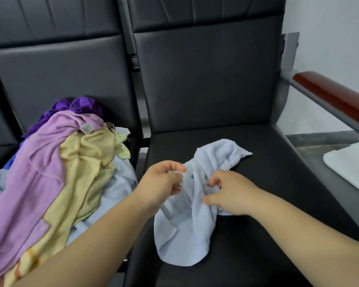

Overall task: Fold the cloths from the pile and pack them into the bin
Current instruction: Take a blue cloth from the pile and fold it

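A crumpled light blue cloth point(184, 230) lies on the right black seat point(257, 204). My left hand point(160, 181) pinches its upper left edge between thumb and fingers. My right hand point(230, 193) grips a bunch of the same cloth near its middle. On the left seat sits the pile of cloths point(56, 172): a lilac one on top, a yellow one beside it, dark purple behind, pale blue underneath. A white bin point(350, 164) shows only as a corner at the right edge.
Black padded backrests point(205, 79) rise behind both seats. A metal armrest with a red-brown wooden top point(336, 100) runs along the right side. A gap separates the two seats. Grey floor lies under the white bin.
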Demonstrator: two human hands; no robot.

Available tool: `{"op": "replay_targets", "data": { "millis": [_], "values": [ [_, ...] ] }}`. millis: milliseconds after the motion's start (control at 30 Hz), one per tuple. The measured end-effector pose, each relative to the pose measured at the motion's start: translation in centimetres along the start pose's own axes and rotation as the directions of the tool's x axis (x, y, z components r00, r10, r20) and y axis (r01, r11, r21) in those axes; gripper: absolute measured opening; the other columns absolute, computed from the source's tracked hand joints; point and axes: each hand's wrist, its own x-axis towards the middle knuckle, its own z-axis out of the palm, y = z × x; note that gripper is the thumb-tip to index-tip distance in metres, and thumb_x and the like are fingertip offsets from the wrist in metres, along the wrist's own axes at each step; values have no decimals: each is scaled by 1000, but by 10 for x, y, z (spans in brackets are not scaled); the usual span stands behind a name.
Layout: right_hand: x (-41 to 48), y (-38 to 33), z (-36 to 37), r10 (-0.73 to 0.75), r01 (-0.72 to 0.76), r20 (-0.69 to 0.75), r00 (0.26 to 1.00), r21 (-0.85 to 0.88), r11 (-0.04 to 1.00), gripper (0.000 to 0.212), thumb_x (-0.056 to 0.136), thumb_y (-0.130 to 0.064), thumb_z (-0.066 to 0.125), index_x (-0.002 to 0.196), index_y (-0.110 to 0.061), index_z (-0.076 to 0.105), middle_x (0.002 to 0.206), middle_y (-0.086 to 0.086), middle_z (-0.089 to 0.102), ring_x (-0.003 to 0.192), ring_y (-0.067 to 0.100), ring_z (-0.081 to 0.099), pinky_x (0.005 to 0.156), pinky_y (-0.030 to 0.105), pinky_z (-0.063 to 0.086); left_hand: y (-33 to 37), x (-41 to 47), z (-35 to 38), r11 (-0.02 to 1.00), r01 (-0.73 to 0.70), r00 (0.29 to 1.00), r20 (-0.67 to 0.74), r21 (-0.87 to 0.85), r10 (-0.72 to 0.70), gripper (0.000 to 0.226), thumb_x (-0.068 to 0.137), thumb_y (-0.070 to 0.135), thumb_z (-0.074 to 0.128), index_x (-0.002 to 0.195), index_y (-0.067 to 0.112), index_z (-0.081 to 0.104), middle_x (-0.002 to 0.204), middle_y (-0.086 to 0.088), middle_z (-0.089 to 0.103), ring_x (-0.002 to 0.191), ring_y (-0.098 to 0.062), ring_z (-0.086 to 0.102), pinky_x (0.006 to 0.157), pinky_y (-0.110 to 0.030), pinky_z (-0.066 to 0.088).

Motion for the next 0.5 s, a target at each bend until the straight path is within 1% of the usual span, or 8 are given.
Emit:
{"op": "replay_targets", "data": {
  "millis": [100, 167, 200, 267, 333, 367, 467, 500],
  "values": [
    [2, -3, -9, -11, 28, -127, 992, 130, 991, 22, 90, -30, 65, 110, -35, 59, 102, -7, 64, 87, 13, 65, 68, 28, 52, 7, -3, -2, 993, 0, 1000, 1, -119, 0, 18, 73, 6, 54, 79, 14, 69, 78, -10, 61, 79, -26, 57, 75, -36, 51],
    [2, -7, -13, -48, 109, -205, 978, 297, 949, 20, 91, -25, 63, 106, -38, 61, 104, -8, 62, 91, 9, 62, 68, 26, 47, 12, -5, -4, 986, -31, 999, 27, -166, 36, 20, 81, -1, 49, 76, 11, 64, 73, -8, 58, 74, -25, 55, 69, -32, 51],
    [1, -11, -14, -77, 147, -202, 976, 360, 921, 22, 91, -23, 63, 104, -41, 62, 106, -9, 62, 93, 9, 62, 70, 26, 47, 16, -7, -5, 982, -46, 997, 50, -185, 56, 25, 86, -5, 46, 76, 11, 63, 70, -7, 57, 71, -24, 56, 67, -30, 51],
    [-3, -18, -12, -164, 201, -123, 979, 423, 883, 25, 88, -22, 67, 101, -43, 64, 107, -10, 66, 98, 10, 66, 78, 28, 52, 23, -12, -6, 971, -71, 988, 115, -229, 99, 27, 89, -4, 45, 78, 11, 64, 71, -8, 61, 72, -24, 61, 71, -32, 52],
    [-7, -23, -5, -229, 220, -33, 973, 435, 873, 27, 83, -29, 75, 103, -42, 64, 103, -13, 72, 97, 6, 69, 87, 31, 57, 30, -18, -9, 963, -82, 977, 170, -258, 129, 29, 91, -3, 43, 85, 11, 67, 81, -14, 68, 77, -25, 66, 74, -32, 52],
    [-8, -24, -1, -238, 226, -24, 971, 423, 877, 27, 81, -34, 78, 103, -41, 63, 99, -13, 73, 95, 5, 70, 86, 30, 58, 33, -22, -11, 957, -87, 970, 194, -275, 144, 29, 90, -4, 42, 90, 9, 68, 86, -16, 71, 80, -26, 69, 73, -31, 53],
    [-8, -27, 8, -232, 255, -108, 967, 328, 910, 21, 84, -47, 75, 98, -33, 68, 82, -6, 70, 80, 6, 67, 77, 31, 56, 40, -29, -15, 932, -100, 945, 260, -349, 199, 31, 80, -2, 48, 102, 7, 68, 100, -20, 74, 91, -26, 74, 70, -26, 55],
    [-7, -28, 10, -232, 262, -132, 964, 307, 915, 23, 87, -49, 72, 94, -27, 69, 74, -3, 66, 73, 9, 63, 72, 33, 53, 41, -32, -16, 933, -113, 946, 249, -341, 206, 29, 82, -4, 52, 103, 8, 68, 101, -18, 75, 92, -24, 74, 68, -23, 55]
  ]
}}
